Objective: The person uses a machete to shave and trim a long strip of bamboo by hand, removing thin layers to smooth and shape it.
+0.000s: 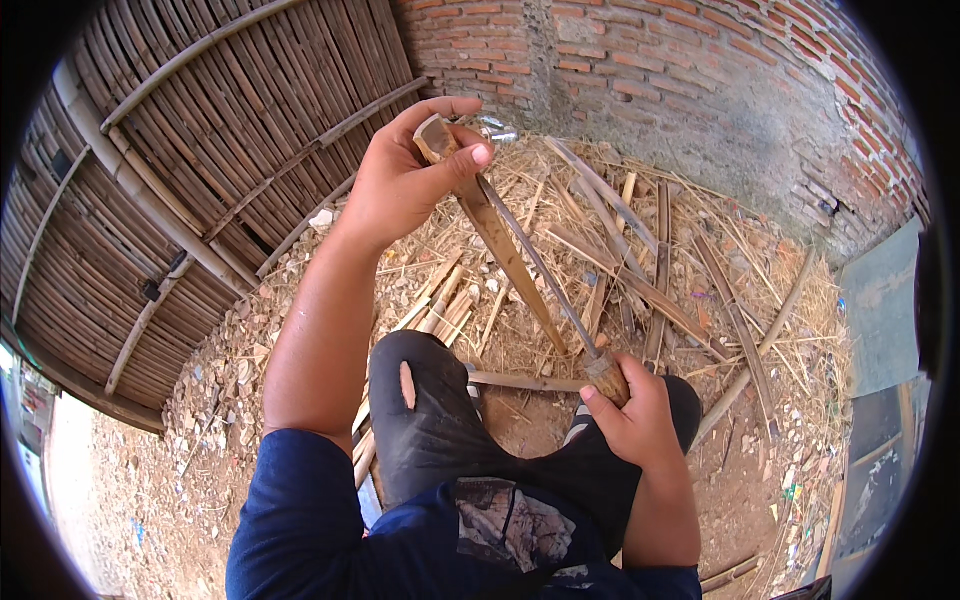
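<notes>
My left hand [425, 165] is raised in front of me, closed around the upper end of a split bamboo piece [508, 262]. The bamboo slants down to the right, and its narrow lower end hangs between my knees. Lower on the right, my right hand [635, 415] grips the wooden handle of a long-bladed knife [545, 270]. Its thin dark blade points up and left, close along the right side of the bamboo. The tip reaches to just below my left hand; whether it touches the bamboo I cannot tell.
Split bamboo strips [660, 300] and dry straw lie on the ground ahead. A brick wall [660, 75] stands behind them, with a bamboo-slat wall [220, 110] on the left. Grey-green panels [885, 300] stand at the right. Stone rubble [235, 365] covers the left ground.
</notes>
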Motion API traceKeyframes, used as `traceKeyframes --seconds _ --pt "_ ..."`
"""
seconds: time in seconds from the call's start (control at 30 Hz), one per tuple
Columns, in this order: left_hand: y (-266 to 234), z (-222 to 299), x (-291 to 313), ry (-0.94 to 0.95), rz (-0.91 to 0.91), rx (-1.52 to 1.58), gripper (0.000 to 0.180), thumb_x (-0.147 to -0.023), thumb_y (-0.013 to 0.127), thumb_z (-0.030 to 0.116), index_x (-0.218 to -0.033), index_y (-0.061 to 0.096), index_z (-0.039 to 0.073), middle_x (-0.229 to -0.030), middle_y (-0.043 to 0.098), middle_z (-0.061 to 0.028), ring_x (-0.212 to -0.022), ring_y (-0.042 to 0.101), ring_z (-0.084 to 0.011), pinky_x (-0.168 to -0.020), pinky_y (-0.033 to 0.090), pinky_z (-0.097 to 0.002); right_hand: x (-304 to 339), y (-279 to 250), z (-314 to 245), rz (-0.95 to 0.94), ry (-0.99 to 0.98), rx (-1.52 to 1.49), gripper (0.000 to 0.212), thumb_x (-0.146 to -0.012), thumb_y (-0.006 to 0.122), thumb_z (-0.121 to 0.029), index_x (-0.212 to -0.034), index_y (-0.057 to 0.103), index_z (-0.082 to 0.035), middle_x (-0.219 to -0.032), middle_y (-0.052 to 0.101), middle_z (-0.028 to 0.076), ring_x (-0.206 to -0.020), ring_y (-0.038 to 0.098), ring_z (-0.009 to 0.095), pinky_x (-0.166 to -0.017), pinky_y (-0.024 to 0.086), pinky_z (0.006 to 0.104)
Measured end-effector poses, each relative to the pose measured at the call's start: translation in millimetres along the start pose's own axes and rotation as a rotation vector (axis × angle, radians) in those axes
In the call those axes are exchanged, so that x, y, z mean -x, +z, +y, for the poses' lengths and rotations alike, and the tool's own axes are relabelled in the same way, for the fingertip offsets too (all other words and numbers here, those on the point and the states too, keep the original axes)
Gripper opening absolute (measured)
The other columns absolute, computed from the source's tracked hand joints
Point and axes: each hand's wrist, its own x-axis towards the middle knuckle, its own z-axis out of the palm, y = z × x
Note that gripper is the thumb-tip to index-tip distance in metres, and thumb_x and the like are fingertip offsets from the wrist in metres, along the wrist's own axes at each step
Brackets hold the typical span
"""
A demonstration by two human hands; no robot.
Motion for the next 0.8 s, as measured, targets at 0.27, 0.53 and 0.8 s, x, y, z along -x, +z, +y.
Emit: traceKeyframes --seconds 0.27,0.53,0.8 --pt "16 -6 8 0.111 0.033 -0.101 0.035 -0.099 0.066 0.028 -0.123 0.062 0.003 -0.106 0.071 -0.0057 -0.102 0.064 -0.0151 -0.088 0.052 -0.033 -36 15 -20 -0.076 0.129 0.0 0.035 -0.092 0.07 -0.025 -0.11 0.062 0.005 -0.077 0.067 0.015 -0.07 0.066 0.024 -0.066 0.05 0.0355" --pt "47 -25 12 0.136 0.272 0.343 0.029 -0.102 0.059 0.038 -0.094 0.056 0.01 -0.074 0.047 0.0015 -0.067 0.044 -0.0098 -0.061 0.04 -0.0278 -63 33 -14 -0.118 0.13 0.151 0.036 -0.093 0.067 -0.032 -0.101 0.062 0.003 -0.072 0.064 0.016 -0.067 0.065 0.03 -0.064 0.048 0.0407" --pt "13 -2 -1 0.201 0.076 0.602 0.042 -0.094 0.051 0.052 -0.085 0.047 0.012 -0.075 0.036 0.0013 -0.068 0.033 -0.0113 -0.06 0.03 -0.027 -66 43 38 -0.201 0.273 0.221 0.039 -0.092 0.068 -0.036 -0.094 0.063 0.003 -0.076 0.064 0.019 -0.073 0.065 0.034 -0.066 0.047 0.0429"
